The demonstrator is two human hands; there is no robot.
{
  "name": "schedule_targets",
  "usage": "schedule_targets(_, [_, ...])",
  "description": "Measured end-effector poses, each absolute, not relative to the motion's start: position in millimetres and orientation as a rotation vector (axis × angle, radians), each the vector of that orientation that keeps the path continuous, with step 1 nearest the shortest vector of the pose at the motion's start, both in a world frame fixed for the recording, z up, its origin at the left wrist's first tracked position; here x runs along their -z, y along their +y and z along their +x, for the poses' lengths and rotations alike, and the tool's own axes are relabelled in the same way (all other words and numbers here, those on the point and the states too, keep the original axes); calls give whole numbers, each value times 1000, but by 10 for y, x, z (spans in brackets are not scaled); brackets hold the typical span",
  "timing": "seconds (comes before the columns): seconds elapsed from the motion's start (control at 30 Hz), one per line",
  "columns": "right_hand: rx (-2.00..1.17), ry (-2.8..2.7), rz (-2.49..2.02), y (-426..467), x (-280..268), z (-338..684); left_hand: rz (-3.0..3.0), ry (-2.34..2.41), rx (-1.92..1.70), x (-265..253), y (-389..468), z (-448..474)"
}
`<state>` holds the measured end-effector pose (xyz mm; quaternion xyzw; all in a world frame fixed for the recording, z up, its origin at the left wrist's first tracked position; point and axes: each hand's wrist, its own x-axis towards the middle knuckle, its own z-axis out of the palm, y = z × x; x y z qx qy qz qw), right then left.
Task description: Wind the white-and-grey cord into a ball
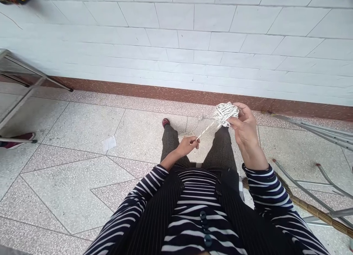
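Note:
A ball of whitish twisted cord (224, 113) is gripped in my right hand (244, 128), with the thumb in front and the fingers around its far side. From the ball a taut strand (206, 130) runs down and left to my left hand (188, 145). The fingers of that hand are curled closed around the strand, close to my lap. Below the left hand's fingers I cannot make out where the strand continues. Both hands are held over my knees, apart from each other.
A white tiled wall (176, 38) with a brown skirting faces me. Metal-legged furniture (41, 80) stands at left, near another person's shoe (20, 140). A scrap of paper (109, 143) lies on the floor. Metal tubing (303, 188) and a woven-looking pole (311, 209) are at right.

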<state>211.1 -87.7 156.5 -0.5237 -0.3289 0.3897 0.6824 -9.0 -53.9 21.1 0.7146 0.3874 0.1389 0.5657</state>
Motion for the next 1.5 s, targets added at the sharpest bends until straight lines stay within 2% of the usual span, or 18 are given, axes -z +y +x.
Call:
schedule_targets(0.13, [-620,-953,-1245,-780,-1470,2197,1708,827,-259,-318,-656,-163])
schedule_targets(0.23, [-432,-1167,-1384,-704,-1178,2300,1747,793,-215,-480,-721,-244])
schedule_targets(0.3, [-440,-1253,-1503,-691,-920,2309,1774,760,-191,-618,-730,-278])
schedule_targets(0.4, [-652,-1351,-1649,-755,-565,2190,1816,720,-187,-808,-672,-276])
schedule_targets(0.5, [-874,-1430,-1610,-892,-352,2002,1883,758,-223,-886,-519,-241])
schedule_targets(0.77, [-1380,-1402,-1283,-1278,-333,1909,1977,873,-259,-634,-204,-146])
schedule_targets(1.0, [-1631,-961,-1091,-1533,-471,1895,1743,759,-264,-310,-330,-37])
schedule_targets(1.13, [-1649,-849,-1064,-1591,-523,1843,1643,713,-317,-155,-401,-10])
schedule_targets(1.3, [-1705,-729,-1169,-1592,-513,1844,1707,868,-277,-85,-607,41])
schedule_targets(1.5, [-1886,-569,-1228,-1698,-460,1762,1924,1140,-52,-54,-746,34])
